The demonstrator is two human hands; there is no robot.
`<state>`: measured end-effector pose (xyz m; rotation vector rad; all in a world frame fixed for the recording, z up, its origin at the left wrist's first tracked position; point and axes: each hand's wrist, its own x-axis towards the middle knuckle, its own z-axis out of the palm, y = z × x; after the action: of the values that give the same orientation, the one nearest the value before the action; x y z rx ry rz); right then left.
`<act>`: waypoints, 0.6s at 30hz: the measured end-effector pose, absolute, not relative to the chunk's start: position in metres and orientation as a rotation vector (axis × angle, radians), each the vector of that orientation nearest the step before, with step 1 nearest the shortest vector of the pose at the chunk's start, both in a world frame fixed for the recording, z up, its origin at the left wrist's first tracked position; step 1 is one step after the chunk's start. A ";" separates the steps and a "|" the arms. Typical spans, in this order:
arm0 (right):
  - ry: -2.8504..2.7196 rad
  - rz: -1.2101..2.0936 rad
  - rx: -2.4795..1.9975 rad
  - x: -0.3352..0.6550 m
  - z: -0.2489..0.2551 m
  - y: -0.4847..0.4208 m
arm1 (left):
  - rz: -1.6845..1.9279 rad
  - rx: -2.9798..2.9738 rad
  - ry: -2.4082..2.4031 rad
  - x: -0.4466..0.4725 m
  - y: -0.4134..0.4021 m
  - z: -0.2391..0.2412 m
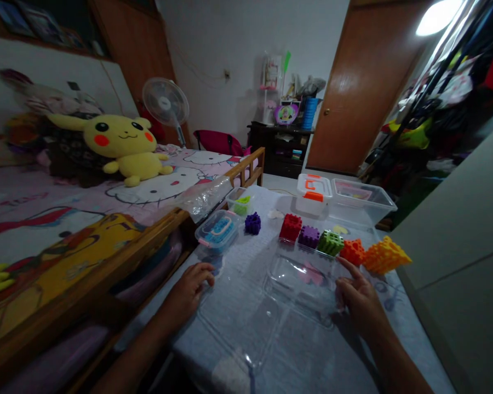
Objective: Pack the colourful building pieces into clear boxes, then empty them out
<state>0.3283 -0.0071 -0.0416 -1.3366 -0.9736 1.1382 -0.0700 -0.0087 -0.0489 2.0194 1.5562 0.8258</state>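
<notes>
A clear plastic tray (299, 276) lies on the grey table cloth in front of me. My right hand (359, 295) rests at its right edge, fingers loosely spread and touching the rim, with nothing in it. My left hand (189, 290) lies on the cloth to the left of the tray, fingers curled down, holding nothing. Behind the tray stands a row of toothed block cubes: red (291, 226), purple (309, 236), green (331, 242), orange (353, 251) and a larger orange-yellow one (386, 255). A dark purple cube (253, 223) sits apart to the left.
A small lidded box with blue pieces (218, 230) and another with green pieces (240, 201) stand at the table's left. A white box with orange handle (313, 192) and a clear tub (363, 200) stand behind. The wooden bed rail (148, 241) runs along the left; a grey wall (460, 241) closes the right.
</notes>
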 end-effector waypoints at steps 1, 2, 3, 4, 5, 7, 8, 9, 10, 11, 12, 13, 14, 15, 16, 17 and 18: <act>-0.978 1.145 -1.334 0.328 -0.041 -0.007 | 0.790 2.052 1.546 -0.074 -0.007 -0.051; -0.979 1.155 -1.331 0.328 -0.041 -0.007 | 0.754 2.080 1.533 -0.079 -0.006 -0.053; -0.977 1.164 -1.324 0.328 -0.041 -0.007 | 0.724 2.101 1.518 -0.084 -0.005 -0.054; -0.973 1.173 -1.317 0.328 -0.041 -0.007 | 0.699 2.115 1.506 -0.088 -0.005 -0.054; -0.968 1.181 -1.310 0.328 -0.041 -0.007 | 0.685 2.121 1.497 -0.091 -0.005 -0.054; -0.958 1.187 -1.310 0.327 -0.040 -0.008 | 0.674 2.115 1.477 -0.092 -0.007 -0.049; -0.950 1.185 -1.314 0.326 -0.040 -0.008 | 0.664 2.112 1.453 -0.089 -0.009 -0.045; -0.942 1.183 -1.318 0.325 -0.040 -0.008 | 0.645 2.113 1.422 -0.084 -0.012 -0.040; -0.931 1.180 -1.323 0.325 -0.040 -0.008 | 0.622 2.125 1.380 -0.077 -0.015 -0.036; -0.921 1.177 -1.326 0.325 -0.040 -0.007 | 0.582 2.146 1.335 -0.067 -0.018 -0.032; -0.913 1.178 -1.328 0.326 -0.041 -0.007 | 0.547 2.168 1.294 -0.057 -0.022 -0.029; -0.911 1.182 -1.327 0.327 -0.041 -0.007 | 0.493 2.205 1.234 -0.047 -0.025 -0.028; -0.914 1.182 -1.325 0.329 -0.042 -0.007 | 0.448 2.241 1.181 -0.037 -0.027 -0.028; -0.918 1.178 -1.324 0.330 -0.043 -0.007 | 0.397 2.274 1.134 -0.028 -0.029 -0.029; -0.923 1.172 -1.321 0.332 -0.045 -0.007 | 0.342 2.296 1.110 -0.020 -0.031 -0.031; -0.927 1.167 -1.317 0.334 -0.046 -0.007 | 0.298 2.313 1.103 -0.014 -0.032 -0.034; -0.931 1.165 -1.314 0.335 -0.047 -0.007 | 0.267 2.323 1.115 -0.010 -0.032 -0.037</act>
<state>0.3350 -0.0067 -0.0474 -1.3139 -0.9314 1.1646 -0.0099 -0.0323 -0.0367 2.3229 1.1145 0.2669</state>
